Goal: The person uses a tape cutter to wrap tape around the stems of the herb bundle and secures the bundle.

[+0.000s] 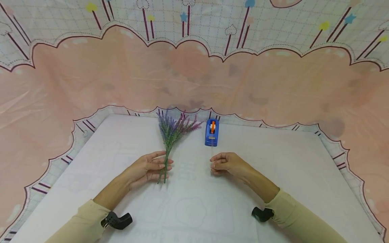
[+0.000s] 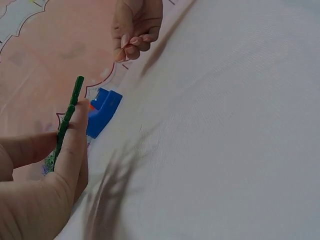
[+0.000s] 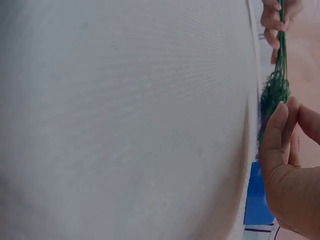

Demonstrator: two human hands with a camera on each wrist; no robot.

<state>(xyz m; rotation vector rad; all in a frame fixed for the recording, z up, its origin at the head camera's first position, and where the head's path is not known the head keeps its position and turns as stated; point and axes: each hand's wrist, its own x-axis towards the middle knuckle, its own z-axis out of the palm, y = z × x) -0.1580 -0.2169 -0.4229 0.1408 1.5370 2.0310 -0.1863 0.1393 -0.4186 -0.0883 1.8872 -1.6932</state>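
My left hand [image 1: 149, 168] pinches the green stems of an artificial lavender bunch [image 1: 171, 131] between thumb and fingers, its other fingers spread behind them. The purple and pink flower heads point away from me, and the stem ends [image 2: 75, 95] stick out past the fingers. Right of the bunch stands a blue tape dispenser [image 1: 211, 136] with an orange hub. My right hand [image 1: 229, 164] is just in front of the dispenser, thumb and fingertips together. A faint clear strip of tape [image 1: 212, 150] runs from the dispenser down to those fingertips.
A white-covered table [image 1: 188, 212] lies under both hands. Behind it hangs a peach and white patterned cloth [image 1: 194, 77], which also borders the table's sides. A black wrist camera [image 1: 117, 221] sits on the left sleeve, another camera [image 1: 262, 214] on the right.
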